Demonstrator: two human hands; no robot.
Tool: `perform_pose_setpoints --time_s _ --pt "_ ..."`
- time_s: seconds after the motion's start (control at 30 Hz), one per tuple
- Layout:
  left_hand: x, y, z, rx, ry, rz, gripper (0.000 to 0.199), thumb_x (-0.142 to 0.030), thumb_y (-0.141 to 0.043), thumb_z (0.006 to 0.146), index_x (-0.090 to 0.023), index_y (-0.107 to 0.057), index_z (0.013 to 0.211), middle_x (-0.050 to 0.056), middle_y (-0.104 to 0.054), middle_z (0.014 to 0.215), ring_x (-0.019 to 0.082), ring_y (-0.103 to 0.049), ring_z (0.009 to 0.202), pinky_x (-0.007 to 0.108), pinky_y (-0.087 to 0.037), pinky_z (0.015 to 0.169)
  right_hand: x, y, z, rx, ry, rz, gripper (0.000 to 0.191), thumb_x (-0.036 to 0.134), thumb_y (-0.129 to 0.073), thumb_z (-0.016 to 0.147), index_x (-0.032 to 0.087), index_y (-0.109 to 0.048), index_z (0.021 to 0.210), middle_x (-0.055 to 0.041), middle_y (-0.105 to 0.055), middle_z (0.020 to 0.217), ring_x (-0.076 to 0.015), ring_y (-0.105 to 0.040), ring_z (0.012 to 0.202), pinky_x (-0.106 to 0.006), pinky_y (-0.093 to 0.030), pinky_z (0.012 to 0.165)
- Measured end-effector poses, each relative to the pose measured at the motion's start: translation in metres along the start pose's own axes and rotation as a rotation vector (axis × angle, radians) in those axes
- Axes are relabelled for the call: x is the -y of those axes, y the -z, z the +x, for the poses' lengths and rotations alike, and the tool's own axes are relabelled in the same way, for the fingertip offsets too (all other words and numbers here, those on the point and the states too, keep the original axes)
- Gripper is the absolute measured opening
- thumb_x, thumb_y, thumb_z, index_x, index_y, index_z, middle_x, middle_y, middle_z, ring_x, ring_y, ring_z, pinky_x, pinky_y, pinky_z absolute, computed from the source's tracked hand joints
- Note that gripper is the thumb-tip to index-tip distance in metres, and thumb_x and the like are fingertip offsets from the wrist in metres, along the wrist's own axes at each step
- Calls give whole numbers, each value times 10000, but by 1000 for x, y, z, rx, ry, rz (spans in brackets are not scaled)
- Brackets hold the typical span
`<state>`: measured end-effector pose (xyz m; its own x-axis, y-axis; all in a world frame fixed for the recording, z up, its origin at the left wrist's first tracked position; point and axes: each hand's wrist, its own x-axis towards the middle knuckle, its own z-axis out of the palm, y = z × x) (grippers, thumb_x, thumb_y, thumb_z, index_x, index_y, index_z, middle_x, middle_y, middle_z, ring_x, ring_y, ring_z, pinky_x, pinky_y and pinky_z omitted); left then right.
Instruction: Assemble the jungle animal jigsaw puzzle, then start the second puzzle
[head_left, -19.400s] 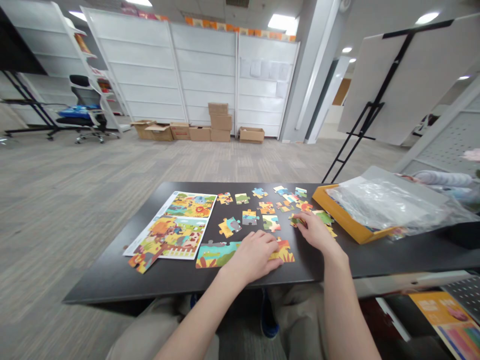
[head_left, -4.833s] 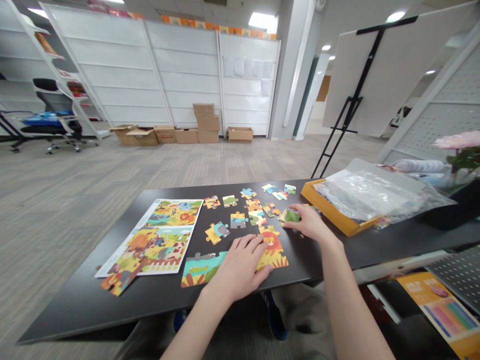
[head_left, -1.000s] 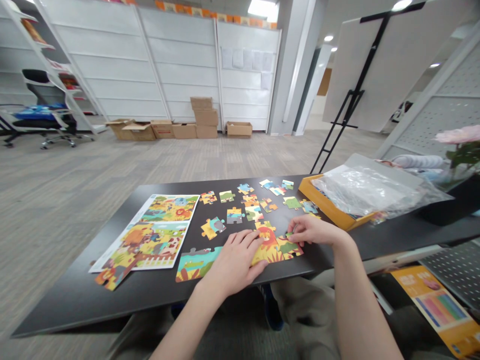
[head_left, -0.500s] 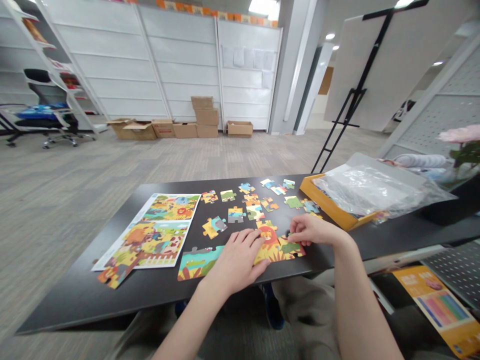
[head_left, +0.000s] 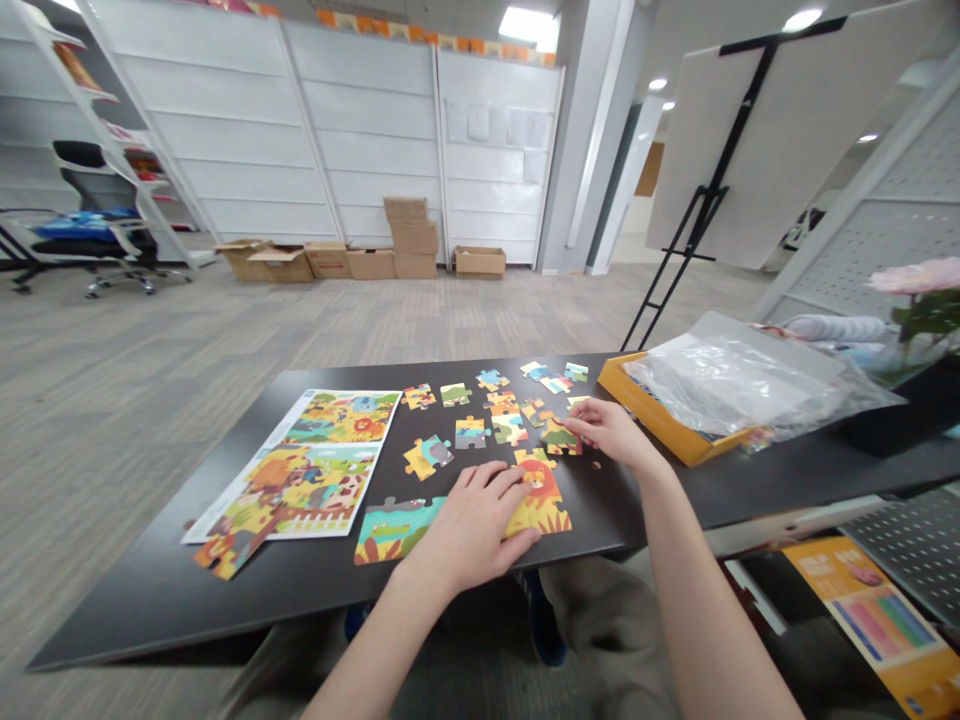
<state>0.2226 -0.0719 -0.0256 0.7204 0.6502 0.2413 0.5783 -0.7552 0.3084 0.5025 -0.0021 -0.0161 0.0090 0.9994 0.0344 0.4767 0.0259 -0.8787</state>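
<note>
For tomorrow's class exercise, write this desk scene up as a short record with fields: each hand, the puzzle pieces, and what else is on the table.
Left hand: the left hand lies flat on the lion piece and the crocodile piece
Right hand: the right hand is beside a loose jigsaw piece
Surface: black table
Also there: picture sheet, orange box, clear plastic bag

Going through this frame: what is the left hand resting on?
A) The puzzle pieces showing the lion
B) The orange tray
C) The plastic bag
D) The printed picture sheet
A: the left hand lies flat with its fingers reaching onto the lion pieces.
</note>
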Motion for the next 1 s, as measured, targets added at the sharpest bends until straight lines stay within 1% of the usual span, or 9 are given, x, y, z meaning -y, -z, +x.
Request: perform_pose_setpoints --time_s 0.1,0.2,0.3,0.43,0.53,0.63,0.77,0.9,1.0 --pt "0 1 0 4 -2 -9 481 -517 -566 974 -229 -588 1358 64 -599 1454 309 -471 1352 497 -391 1122 2 -6 8 22 31 -6 417 571 -738 729 184 -632 840 7 -635 610 -126 -535 522 -254 -387 504" --pt "0 2 0 14 2 -11 487 -522 -571 968 -233 -590 1360 68 -596 1459 315 -472 1353 509 -389 1126 -2 -8 12 59 32 -27 374 523 -739 742 176 -661 858 -15 -678 659 -139 -572 565 -258 -416 533" --pt "0 3 1 23 5 -15 491 -526 -580 961 -230 -594 1353 69 -599 1455 314 -479 1350 514 -392 1125 -10 -8 14 83 16 -45 344 475 -744 743 169 -687 890 -38 -718 714 -158 -617 616 -264 -450 565" --pt "0 2 0 18 5 -17 490 -532 -578 961 -234 -596 1348 74 -598 1453 320 -478 1355 513 -388 1127 -20 -5 15 103 28 -66 324 442 -720 771 164 -704 936 -44 -732 752 -172 -648 663 -276 -487 610" --pt "0 2 0 15 3 -24 482 -528 -577 961 -242 -596 1348 70 -594 1454 325 -477 1351 515 -387 1126 -23 -4 16 119 41 -77 296 418 -711 787 170 -707 950 -54 -748 807 -183 -673 706 -290 -516 661" --pt "0 2 0 17 8 -34 471 -521 -582 960 -234 -607 1332 75 -596 1451 323 -476 1345 515 -389 1125 -25 -5 18 120 49 -102 270 397 -705 798 175 -714 952 -56 -751 818 -189 -685 725 -300 -535 693" --pt "0 3 0 17 11 -37 468 -520 -584 958 -227 -614 1321 87 -598 1445 322 -481 1338 518 -393 1121 -23 -7 18 83 40 -137 252 382 -699 803 170 -727 936 -54 -747 805 -183 -673 715 -287 -530 665" --pt "-1 4 1 17 16 -35 462 -517 -588 955 -223 -620 1310 85 -608 1432 320 -489 1331 517 -402 1114 -18 -8 16 67 14 -155 252 378 -703 799 167 -732 934 -44 -737 776 -163 -636 646 -277 -509 612" --pt "-2 5 1 16 15 -33 463 -517 -598 950 -223 -621 1307 82 -614 1425 318 -498 1322 513 -411 1107 -14 -9 16 47 7 -167 231 346 -709 793 167 -736 938 -48 -743 809 -148 -620 619 -274 -507 609"
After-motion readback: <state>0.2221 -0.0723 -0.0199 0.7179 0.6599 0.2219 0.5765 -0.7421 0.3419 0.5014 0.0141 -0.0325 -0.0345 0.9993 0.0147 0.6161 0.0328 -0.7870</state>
